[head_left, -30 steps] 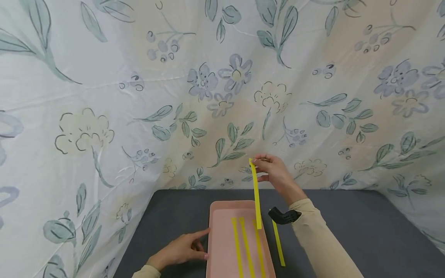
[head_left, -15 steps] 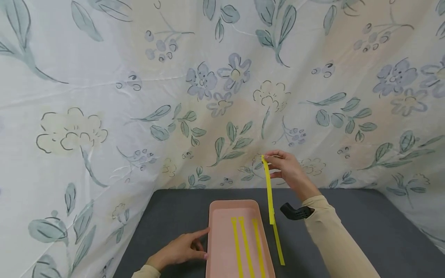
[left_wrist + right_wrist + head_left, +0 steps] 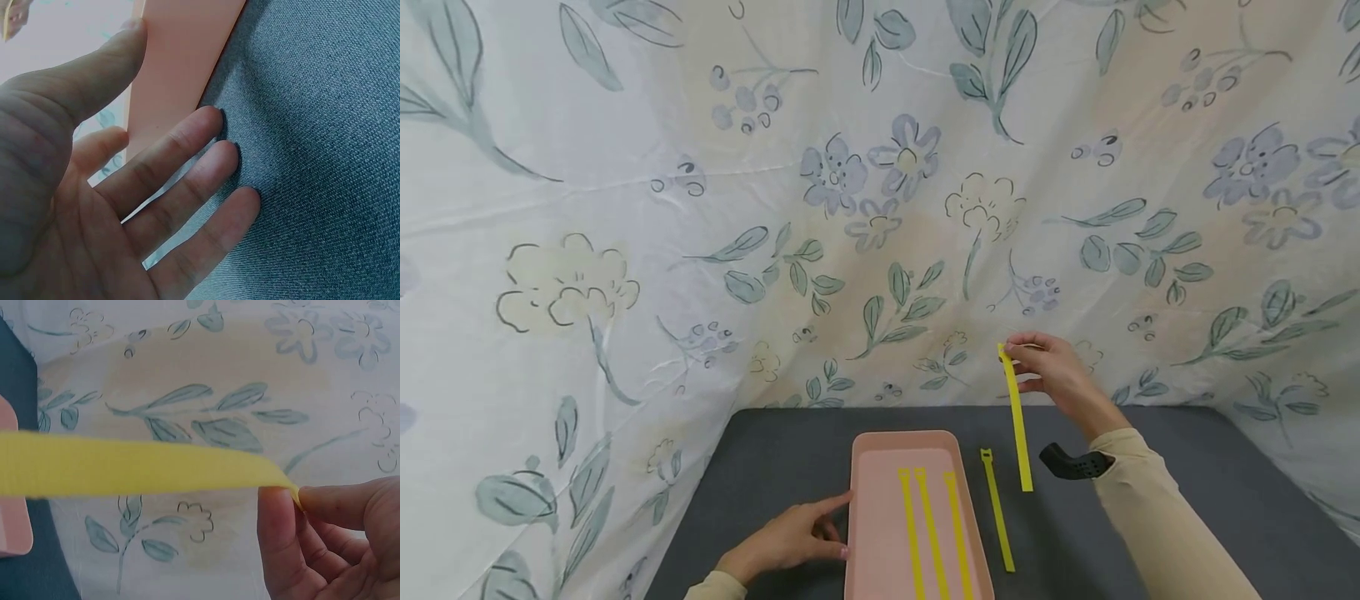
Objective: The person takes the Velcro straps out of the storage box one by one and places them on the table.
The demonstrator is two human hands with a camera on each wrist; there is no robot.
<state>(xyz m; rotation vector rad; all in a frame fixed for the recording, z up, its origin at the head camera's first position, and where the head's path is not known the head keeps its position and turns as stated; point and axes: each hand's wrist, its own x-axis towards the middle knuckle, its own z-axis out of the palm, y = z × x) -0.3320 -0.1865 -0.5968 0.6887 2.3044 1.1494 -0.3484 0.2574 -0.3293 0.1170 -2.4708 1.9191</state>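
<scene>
My right hand point(image 3: 1056, 375) pinches the head end of a yellow cable tie point(image 3: 1017, 425) between thumb and forefinger, and the strap hangs down above the dark table, right of the tray. In the right wrist view the tie point(image 3: 137, 465) stretches leftward from the fingertips. My left hand point(image 3: 790, 537) touches the left side of a pink tray point(image 3: 876, 500) with thumb and forefinger extended. The left wrist view shows its other fingers point(image 3: 212, 219) loosely spread by the tray's wall point(image 3: 175, 69). Three yellow ties point(image 3: 931, 533) lie lengthwise in the tray. Another slotted tie point(image 3: 997, 512) lies on the table to its right.
A dark grey cloth-covered table point(image 3: 1165, 492) extends on both sides of the tray. Behind it hangs a white curtain point(image 3: 880, 275) with flower and leaf prints. A black band point(image 3: 1075, 462) sits at the right wrist.
My right hand has carried the hanging tie rightward, from over the tray's right edge, past the tie on the table. It rose slightly, then lowered. My left hand stays at the tray.
</scene>
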